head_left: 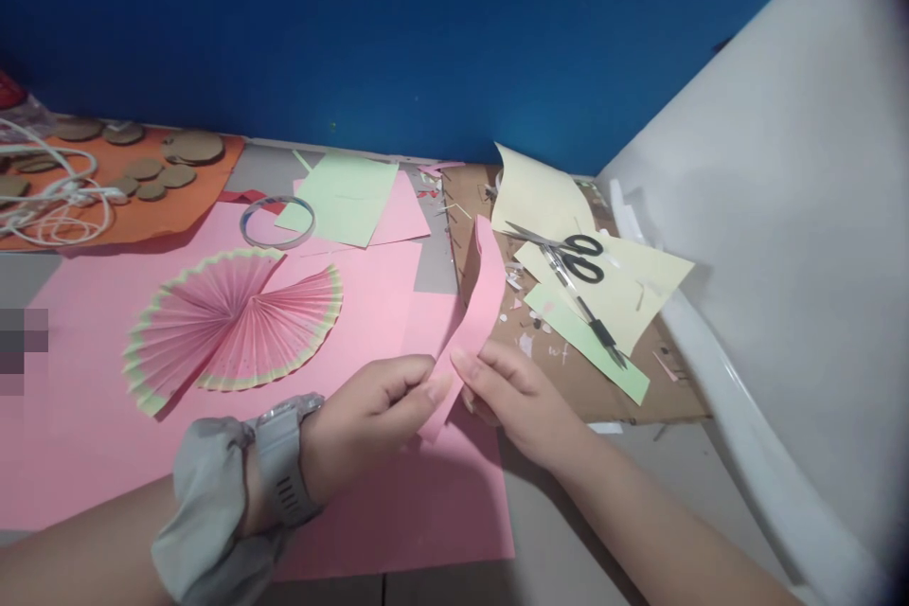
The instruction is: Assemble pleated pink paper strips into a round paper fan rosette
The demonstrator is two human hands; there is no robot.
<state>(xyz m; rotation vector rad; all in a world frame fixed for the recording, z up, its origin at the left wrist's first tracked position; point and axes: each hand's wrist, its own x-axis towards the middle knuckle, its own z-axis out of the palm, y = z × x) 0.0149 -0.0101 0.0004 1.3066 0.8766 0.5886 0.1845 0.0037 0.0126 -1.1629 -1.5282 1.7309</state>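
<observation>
A long pink paper strip is pinched between both hands near its lower end, while its upper part curves up and away. My left hand, with a grey watch and a grey scrunchie at the wrist, grips the strip's left edge between thumb and fingers. My right hand holds the right edge, thumb on top. Large pink paper lies below. On it, to the left, rest pleated pink paper fans with green and yellow edges.
Scissors and a pen lie on cream and green paper over cardboard at the right. A tape roll sits behind the fans. Cardboard pieces and a white cable lie far left. A blue wall stands behind.
</observation>
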